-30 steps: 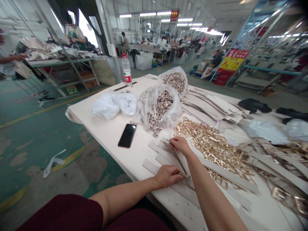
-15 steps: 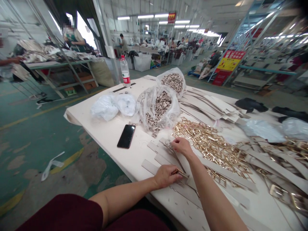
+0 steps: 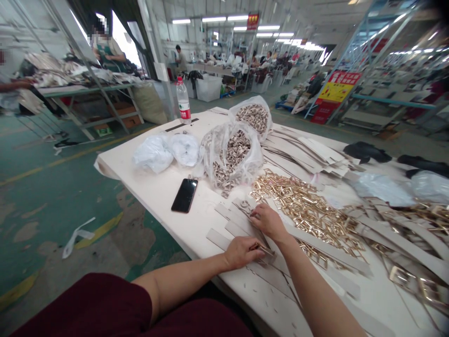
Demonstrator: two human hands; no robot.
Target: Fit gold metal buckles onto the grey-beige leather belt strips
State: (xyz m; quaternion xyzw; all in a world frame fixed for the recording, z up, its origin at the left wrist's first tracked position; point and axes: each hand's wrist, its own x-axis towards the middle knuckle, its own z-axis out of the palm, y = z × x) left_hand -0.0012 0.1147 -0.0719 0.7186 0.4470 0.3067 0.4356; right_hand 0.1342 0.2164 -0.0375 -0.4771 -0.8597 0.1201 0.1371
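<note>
My left hand (image 3: 242, 252) is closed around the end of a strap (image 3: 270, 251) with a gold buckle (image 3: 258, 246) on it, low over the near edge of the table. Just beyond it, my right hand (image 3: 269, 222) has its fingers pinched together above several flat pale straps (image 3: 221, 210). Whatever sits between those fingertips is too small to make out. A few small leather loops (image 3: 244, 204) lie on the straps beside the right fingertips. To the right of that hand spreads a heap of gold buckles (image 3: 298, 199).
Plastic bags of leather loops (image 3: 235, 152) stand at mid-table. A phone (image 3: 184, 195), white plastic bags (image 3: 153, 153) and a water bottle (image 3: 183, 100) are on the left. More straps with buckles (image 3: 403, 234) are piled at right. Co-workers are in the background.
My right hand has shifted slightly right and down, turning with its fingers bent. My left hand stays on the strap, almost unmoved. The view has tilted a little.
</note>
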